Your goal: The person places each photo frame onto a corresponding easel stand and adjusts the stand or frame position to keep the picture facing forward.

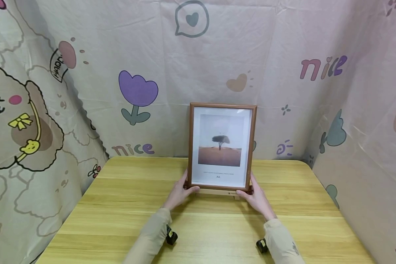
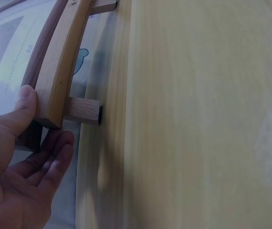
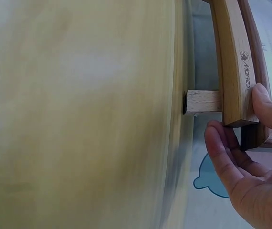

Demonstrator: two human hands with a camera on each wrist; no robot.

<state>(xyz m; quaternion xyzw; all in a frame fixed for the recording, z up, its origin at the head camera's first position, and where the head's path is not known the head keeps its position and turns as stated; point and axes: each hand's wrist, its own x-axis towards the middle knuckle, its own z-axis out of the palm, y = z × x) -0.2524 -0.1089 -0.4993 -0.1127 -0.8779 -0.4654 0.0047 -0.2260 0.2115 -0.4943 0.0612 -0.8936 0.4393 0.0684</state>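
Observation:
A brown wooden picture frame (image 1: 219,146) stands upright, leaning slightly back, near the table's far edge. Behind its clear front is a print of a lone tree on reddish ground. Its bottom edge sits on the light wooden ledge (image 1: 214,191) of a small easel, whose short feet (image 2: 82,109) show in both wrist views. My left hand (image 1: 179,193) holds the frame's lower left corner, thumb in front. At the lower right corner my right hand (image 1: 258,198) does likewise, its thumb beside the lettering on the ledge (image 3: 238,90). The easel's back is hidden by the frame.
The wooden table (image 1: 145,176) has rounded far corners. Printed fabric curtains (image 1: 211,55) hang behind it and on both sides, close to the table's edges. A small black device (image 1: 171,235) is strapped at each sleeved wrist.

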